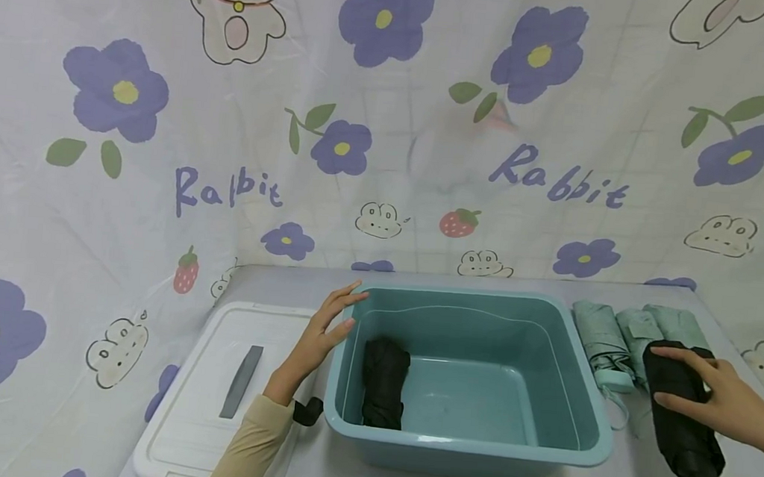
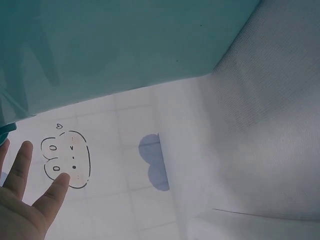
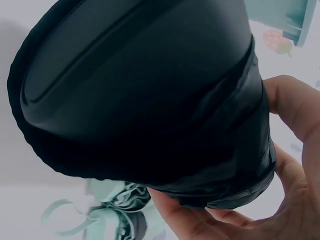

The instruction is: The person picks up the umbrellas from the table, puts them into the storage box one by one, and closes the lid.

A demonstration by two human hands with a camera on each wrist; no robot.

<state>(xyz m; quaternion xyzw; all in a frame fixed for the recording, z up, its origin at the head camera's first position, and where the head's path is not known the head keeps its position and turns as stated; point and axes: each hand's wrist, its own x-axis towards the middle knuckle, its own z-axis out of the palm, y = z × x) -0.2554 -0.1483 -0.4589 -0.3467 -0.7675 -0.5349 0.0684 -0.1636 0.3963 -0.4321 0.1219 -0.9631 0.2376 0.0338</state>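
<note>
My right hand (image 1: 729, 401) grips a folded black umbrella (image 1: 673, 434) above the table, right of a blue-green plastic bin (image 1: 467, 446). In the right wrist view, thumb and fingers wrap one end of this umbrella (image 3: 150, 100), which hides part of the hand (image 3: 295, 210). A strap dangles from its lower end in the head view. My left hand (image 1: 320, 335) rests at the bin's left rim, fingers extended; the left wrist view shows its spread fingers (image 2: 20, 170) beside the bin wall (image 2: 125, 45). Another folded black umbrella (image 1: 384, 385) lies inside the bin at the left.
Several folded pale green umbrellas (image 1: 600, 334) lie side by side to the right of the bin, one with a wrist loop. Left of the bin lies a white lid (image 1: 196, 411) with a grey handle (image 1: 240, 382). A patterned curtain (image 1: 427, 182) stands behind the table.
</note>
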